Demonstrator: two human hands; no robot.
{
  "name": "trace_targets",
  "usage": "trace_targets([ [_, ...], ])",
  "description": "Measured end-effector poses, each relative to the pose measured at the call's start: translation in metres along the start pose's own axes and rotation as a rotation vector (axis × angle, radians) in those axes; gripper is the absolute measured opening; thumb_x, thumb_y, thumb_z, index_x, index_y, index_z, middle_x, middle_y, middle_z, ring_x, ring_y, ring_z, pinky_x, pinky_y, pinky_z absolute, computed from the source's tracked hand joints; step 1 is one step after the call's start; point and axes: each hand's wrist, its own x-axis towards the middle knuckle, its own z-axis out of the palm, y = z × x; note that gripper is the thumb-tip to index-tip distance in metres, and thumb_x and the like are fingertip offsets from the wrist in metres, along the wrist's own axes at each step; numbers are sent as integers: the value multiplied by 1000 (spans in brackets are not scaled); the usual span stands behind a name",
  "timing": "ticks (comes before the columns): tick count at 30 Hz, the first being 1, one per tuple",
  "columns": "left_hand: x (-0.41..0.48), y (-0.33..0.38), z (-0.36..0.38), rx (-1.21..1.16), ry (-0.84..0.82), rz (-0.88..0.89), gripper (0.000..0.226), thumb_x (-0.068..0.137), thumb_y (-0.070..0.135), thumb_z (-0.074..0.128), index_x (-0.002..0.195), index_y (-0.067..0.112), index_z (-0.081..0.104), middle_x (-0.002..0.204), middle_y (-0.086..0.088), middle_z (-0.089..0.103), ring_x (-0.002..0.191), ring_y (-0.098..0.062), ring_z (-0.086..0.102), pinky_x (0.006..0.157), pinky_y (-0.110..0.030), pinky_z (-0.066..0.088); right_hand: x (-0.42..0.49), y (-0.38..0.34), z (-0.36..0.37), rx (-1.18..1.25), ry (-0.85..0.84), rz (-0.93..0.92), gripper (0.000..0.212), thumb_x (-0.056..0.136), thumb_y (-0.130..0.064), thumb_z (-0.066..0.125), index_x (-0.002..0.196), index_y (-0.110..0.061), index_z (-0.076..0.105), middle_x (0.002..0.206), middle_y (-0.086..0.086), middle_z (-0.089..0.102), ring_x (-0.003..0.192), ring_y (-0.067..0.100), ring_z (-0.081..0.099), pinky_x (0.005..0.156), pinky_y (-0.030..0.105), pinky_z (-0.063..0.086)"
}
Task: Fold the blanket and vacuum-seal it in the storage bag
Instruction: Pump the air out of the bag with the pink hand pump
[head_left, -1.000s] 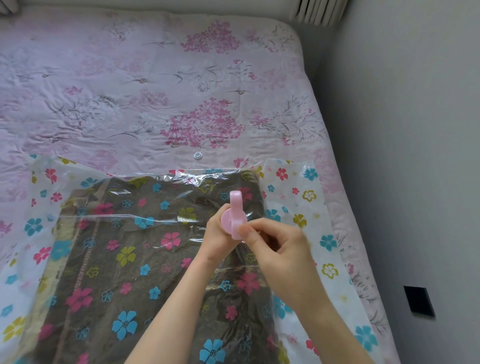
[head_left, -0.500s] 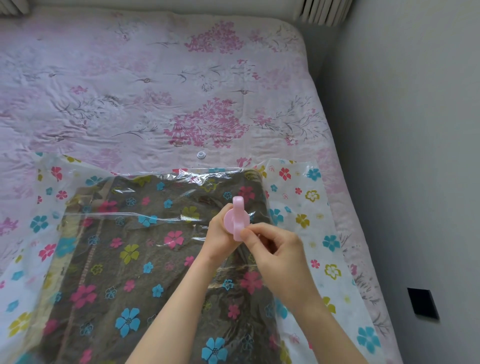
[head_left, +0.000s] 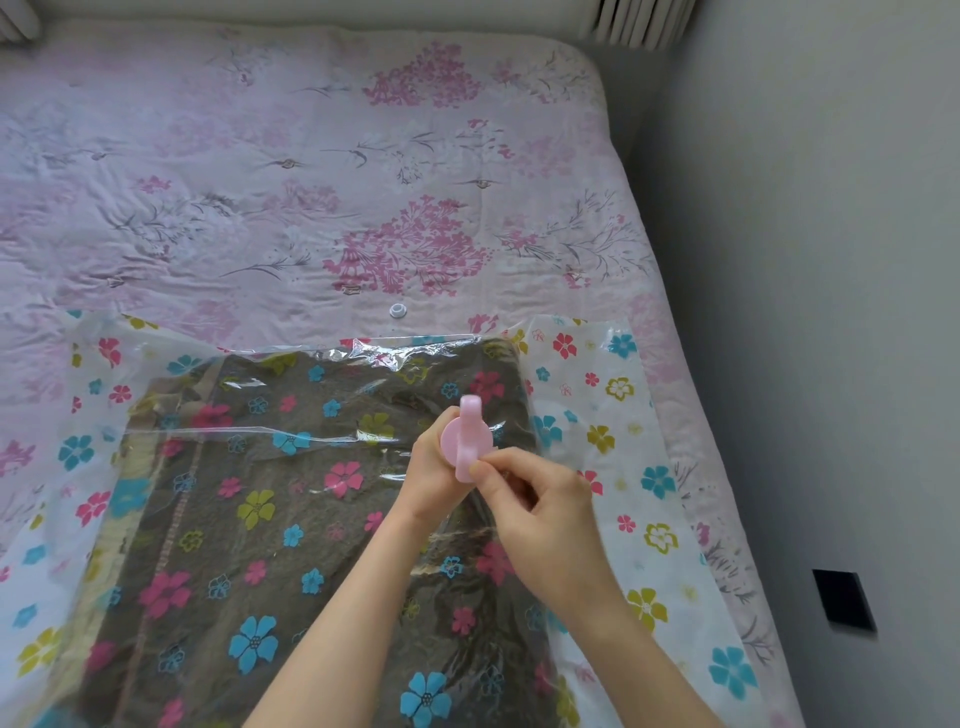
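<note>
Two hands of mine meet over one wide bed (head_left: 311, 171), its pink floral quilt running from the far wall to the near edge of my view. To the right of the bed stands a grey wall (head_left: 831, 260) with a small dark square plate (head_left: 844, 600) low on it, and a ribbed radiator (head_left: 641, 21) shows at the far right corner.

Across the near half of the quilt lies the storage bag (head_left: 597, 395), clear plastic printed with pink, blue and yellow flowers. Inside it, lying flat, is the folded blanket (head_left: 249, 519), dark brown and filling most of the bag, with empty plastic margins to its left and right.

Over the blanket's far right part, my left hand (head_left: 431, 473) curls around a pink hand pump (head_left: 466, 436), fingers wrapped about its body below the round disc. My right hand (head_left: 540, 514) is just beside it, thumb and forefinger pinching the near end of the pump's handle, the other fingers folded in.

Smallest of all, a round clear cap (head_left: 397, 310) sits alone on the quilt just beyond the bag's far edge.
</note>
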Motion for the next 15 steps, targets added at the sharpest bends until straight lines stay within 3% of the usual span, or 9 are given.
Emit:
trace_targets([
  [2, -1, -2, 1, 18, 1, 28, 54, 58, 43, 63, 90, 0, 57, 75, 1, 60, 69, -11, 55, 64, -34, 48, 2, 6, 2, 14, -21, 53, 14, 91, -20, 63, 92, -13, 75, 53, -19, 55, 55, -1, 52, 54, 7, 37],
  [5, 2, 3, 1, -9, 12, -20, 59, 56, 51, 60, 87, 1, 56, 68, 6, 56, 67, -15, 51, 64, -35, 45, -8, -18, -15, 113, -17, -61, 13, 90, -20, 64, 86, -15, 75, 49, -12, 45, 47, 5, 40, 48, 10, 30],
  [9, 3, -11, 0, -35, -57, -65, 38, 60, 40, 62, 94, 25, 55, 65, 18, 59, 68, -13, 54, 71, -41, 46, -25, -41, -23, 242, -19, -221, 13, 86, -21, 63, 83, -15, 74, 51, -12, 38, 46, 5, 31, 46, 13, 26],
  [12, 1, -2, 2, -51, -33, -37, 43, 63, 46, 60, 89, 12, 54, 63, 14, 53, 63, -14, 49, 64, -35, 44, -13, -19, -7, 72, 33, -172, 14, 88, -21, 62, 83, -14, 73, 49, -2, 41, 46, 6, 33, 47, 13, 26],
  [15, -1, 7, 3, 16, 35, 22, 76, 60, 67, 52, 90, -3, 57, 72, 1, 57, 65, -8, 52, 61, -23, 45, 5, 9, 11, -51, 47, -15, 13, 91, -20, 63, 85, -12, 73, 49, -7, 49, 49, 6, 45, 49, 10, 33],
])
